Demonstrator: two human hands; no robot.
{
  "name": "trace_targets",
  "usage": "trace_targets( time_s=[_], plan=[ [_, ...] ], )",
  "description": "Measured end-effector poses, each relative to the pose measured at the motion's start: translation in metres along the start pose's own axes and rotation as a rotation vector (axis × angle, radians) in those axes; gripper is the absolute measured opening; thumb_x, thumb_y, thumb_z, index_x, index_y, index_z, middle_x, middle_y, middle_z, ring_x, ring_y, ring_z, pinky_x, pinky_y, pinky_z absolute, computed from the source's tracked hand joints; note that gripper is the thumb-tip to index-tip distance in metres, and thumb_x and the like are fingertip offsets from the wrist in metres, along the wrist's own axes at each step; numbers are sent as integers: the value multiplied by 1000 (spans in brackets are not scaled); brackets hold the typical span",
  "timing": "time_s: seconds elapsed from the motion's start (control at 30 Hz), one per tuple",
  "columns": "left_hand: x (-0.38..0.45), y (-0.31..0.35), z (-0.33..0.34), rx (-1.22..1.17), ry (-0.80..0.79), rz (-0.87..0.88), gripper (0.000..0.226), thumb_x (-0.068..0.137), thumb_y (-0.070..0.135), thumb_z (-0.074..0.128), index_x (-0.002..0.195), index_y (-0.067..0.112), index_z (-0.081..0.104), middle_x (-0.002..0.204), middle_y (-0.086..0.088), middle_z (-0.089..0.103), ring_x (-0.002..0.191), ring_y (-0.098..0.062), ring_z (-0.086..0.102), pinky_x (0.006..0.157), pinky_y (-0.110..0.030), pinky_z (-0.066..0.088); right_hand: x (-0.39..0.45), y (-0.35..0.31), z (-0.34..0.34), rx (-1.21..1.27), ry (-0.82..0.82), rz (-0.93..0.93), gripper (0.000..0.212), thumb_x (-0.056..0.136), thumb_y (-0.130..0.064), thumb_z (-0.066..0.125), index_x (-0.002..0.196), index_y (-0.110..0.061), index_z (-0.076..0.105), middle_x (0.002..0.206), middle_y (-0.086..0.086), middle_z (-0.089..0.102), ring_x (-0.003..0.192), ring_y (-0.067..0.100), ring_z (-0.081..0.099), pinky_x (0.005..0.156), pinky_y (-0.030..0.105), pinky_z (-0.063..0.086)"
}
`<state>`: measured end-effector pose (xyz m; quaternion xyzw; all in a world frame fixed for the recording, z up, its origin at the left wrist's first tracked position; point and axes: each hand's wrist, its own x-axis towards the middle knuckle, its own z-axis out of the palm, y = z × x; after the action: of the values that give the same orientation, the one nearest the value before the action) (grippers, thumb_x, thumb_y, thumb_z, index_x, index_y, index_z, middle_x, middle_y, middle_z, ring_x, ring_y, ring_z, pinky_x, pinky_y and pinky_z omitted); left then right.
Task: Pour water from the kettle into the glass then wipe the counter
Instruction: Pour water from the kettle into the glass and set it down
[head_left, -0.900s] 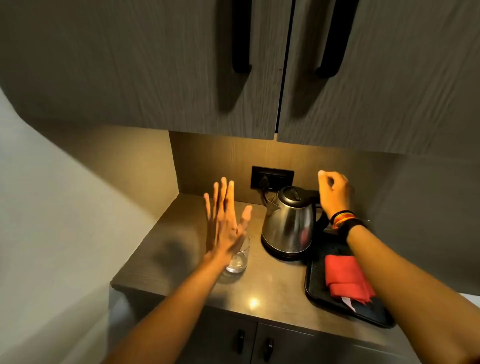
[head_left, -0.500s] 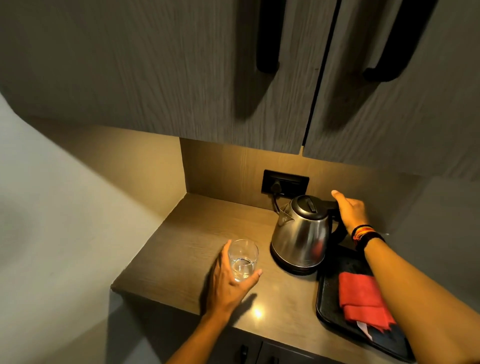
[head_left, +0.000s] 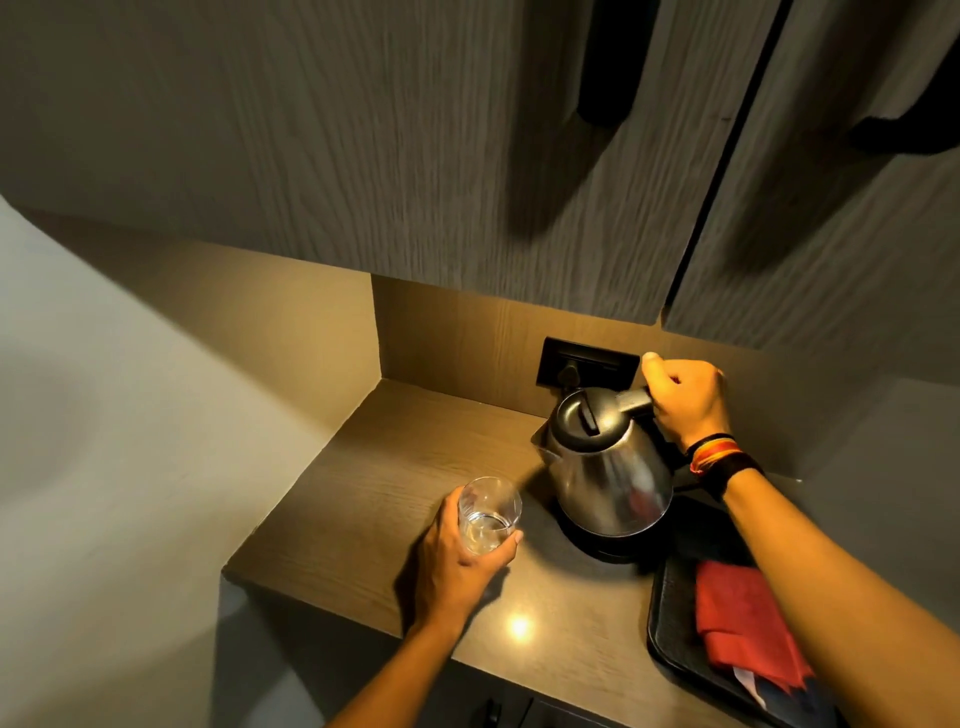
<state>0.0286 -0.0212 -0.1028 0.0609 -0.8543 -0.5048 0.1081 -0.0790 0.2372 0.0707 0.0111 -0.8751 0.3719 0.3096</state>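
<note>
hidden or unclear: the kettle (head_left: 608, 462) handle is covered by the right hand (head_left: 685, 402), so only its top stub shows. the kettle's base (head_left: 597, 543) is dark and partly masked by the body above it. the right forearm crosses the black tray (head_left: 670, 618) and hides part of the red cloth (head_left: 737, 623) lying in it; the tray's near corner is cut off at the frame edge. the near side of the glass (head_left: 485, 514) is behind the left hand (head_left: 457, 566). both arms run out of the frame at the bottom. whether the kettle rests fully on its base cannot be told.

orientation: the kettle stands close to upright, long axis vertical, leaning slightly, spout toward the left hand, handle away from it, lid shut. the glass is roughly upright, mouth up and tipped a little away from the viewer, with a little water in the bottom.

hands: the right hand is closed in a fist round the kettle handle, knuckles up, wrist with bands bent toward the wall socket (head_left: 589, 364) beyond it. the left hand is wrapped round the lower glass from the near side, thumb on the kettle side, fingers on the far side. the glass sits at the counter (head_left: 395, 467) surface, between the left hand and the kettle; the two hands are well apart.
</note>
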Motion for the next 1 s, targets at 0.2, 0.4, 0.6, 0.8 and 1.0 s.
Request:
trace_targets(
  time_s=[0.2, 0.4, 0.6, 0.8, 1.0],
  plan=[
    [1, -2, -1, 59, -22, 4, 101, 66, 69, 77, 150, 28, 37, 141, 0, 58, 124, -17, 57, 99, -35, 55, -4, -38, 15, -245, -87, -234, 56, 86, -46, 52, 44, -12, 35, 40, 2, 37, 42, 20, 39, 46, 28, 27],
    [-1, -3, -7, 176, 19, 0, 101, 60, 88, 62, 146, 42, 33, 134, 10, 62, 116, -12, 62, 85, -33, 60, -12, -56, 22, -424, -178, -341, 55, 85, -54, 46, 46, -16, 42, 40, -5, 41, 43, 17, 41, 47, 23, 22],
    [0, -6, -7, 107, 19, 39, 102, 61, 88, 63, 147, 41, 33, 138, 9, 61, 120, -11, 61, 90, -31, 59, -14, -73, 23, -514, -168, -479, 54, 84, -56, 47, 50, -14, 49, 41, 0, 43, 41, 22, 41, 46, 24, 27],
    [0, -8, -5, 12, 51, 78, 93, 65, 74, 75, 143, 38, 40, 131, 8, 62, 113, -7, 60, 88, -27, 58, -8, -88, 15, -570, -151, -573, 54, 83, -56, 48, 52, -12, 53, 42, 2, 42, 41, 27, 43, 46, 24, 29],
    [2, -11, -3, 14, 78, 119, 89, 66, 73, 75, 139, 31, 45, 127, 8, 65, 110, -8, 64, 83, -25, 58, -3, -100, 9, -590, -137, -608, 54, 84, -57, 46, 51, -15, 52, 42, -2, 36, 39, 22, 38, 48, 23, 27]
  ],
)
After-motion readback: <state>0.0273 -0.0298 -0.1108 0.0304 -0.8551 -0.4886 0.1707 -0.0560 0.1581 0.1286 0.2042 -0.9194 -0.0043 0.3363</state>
